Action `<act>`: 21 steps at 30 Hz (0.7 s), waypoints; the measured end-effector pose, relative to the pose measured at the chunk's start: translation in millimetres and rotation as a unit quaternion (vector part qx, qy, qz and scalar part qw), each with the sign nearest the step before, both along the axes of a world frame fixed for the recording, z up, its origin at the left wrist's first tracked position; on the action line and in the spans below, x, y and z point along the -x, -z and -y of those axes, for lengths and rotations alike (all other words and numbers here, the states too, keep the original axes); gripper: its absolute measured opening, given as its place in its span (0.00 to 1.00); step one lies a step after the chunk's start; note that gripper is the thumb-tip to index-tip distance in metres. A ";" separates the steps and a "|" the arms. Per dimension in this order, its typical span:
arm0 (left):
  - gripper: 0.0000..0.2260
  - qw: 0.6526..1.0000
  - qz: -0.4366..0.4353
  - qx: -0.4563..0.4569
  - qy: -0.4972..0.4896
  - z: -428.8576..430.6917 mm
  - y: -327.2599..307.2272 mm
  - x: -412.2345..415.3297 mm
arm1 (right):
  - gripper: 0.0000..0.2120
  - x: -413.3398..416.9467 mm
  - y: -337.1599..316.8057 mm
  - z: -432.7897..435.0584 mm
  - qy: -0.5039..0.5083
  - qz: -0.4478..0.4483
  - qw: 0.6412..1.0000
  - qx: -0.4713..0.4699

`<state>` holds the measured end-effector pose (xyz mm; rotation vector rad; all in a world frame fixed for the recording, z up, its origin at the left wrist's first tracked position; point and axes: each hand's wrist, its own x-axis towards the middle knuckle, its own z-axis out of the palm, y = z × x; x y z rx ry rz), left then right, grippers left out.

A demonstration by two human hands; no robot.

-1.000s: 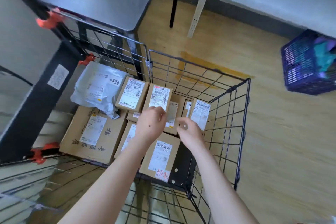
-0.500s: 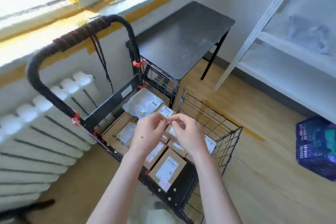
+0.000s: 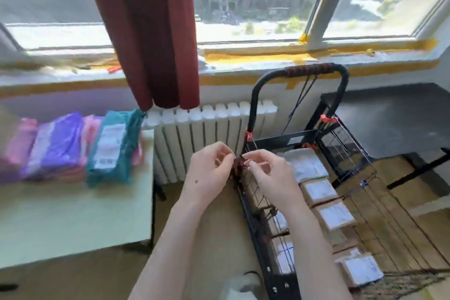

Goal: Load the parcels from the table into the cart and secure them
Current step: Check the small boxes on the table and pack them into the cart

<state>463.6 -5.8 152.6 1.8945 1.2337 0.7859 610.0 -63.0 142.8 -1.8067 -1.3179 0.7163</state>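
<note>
A black wire cart (image 3: 280,140) is stood just below the fingers (image 3: 224,156), a dark red piece (image 3: 237,162) at its rim pinched by them. Labelled brown boxes (image 3: 319,189) are packed inside, rightward; coloured mailers (image 3: 112,148) are laid on the worktop (image 3: 73,221), well leftward.

**Tally at the cart and worktop**

Two hands: left hand (image 3: 207,178) and right hand (image 3: 272,178). One cart (image 3: 299,135). Its frame carries three bright red clips (image 3: 328,119), plus one dark clip (image 3: 239,162) pinched between both hands. Inside the cart are one grey bag (image 3: 306,165) and three cardboard boxes (image 3: 337,218) label-up in a row, with two more labels behind the mesh. Along the worktop's (image 3: 73,226) far edge lie one teal mailer (image 3: 112,148), one purple mailer (image 3: 58,146) and at least two pink mailers (image 3: 17,151), which are too blurred to total.
</note>
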 end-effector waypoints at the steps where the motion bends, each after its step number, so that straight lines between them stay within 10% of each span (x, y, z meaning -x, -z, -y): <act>1: 0.05 1.000 -0.004 -0.004 -0.023 5.3 -1.8 25.7 | 0.09 21.1 -1.8 0.2 -0.022 -0.001 1.000 -0.007; 21: 0.06 0.922 0.046 -0.019 -0.383 91.1 -29.4 334.4 | 0.10 325.8 -30.5 -22.7 -0.351 -0.019 0.936 -0.030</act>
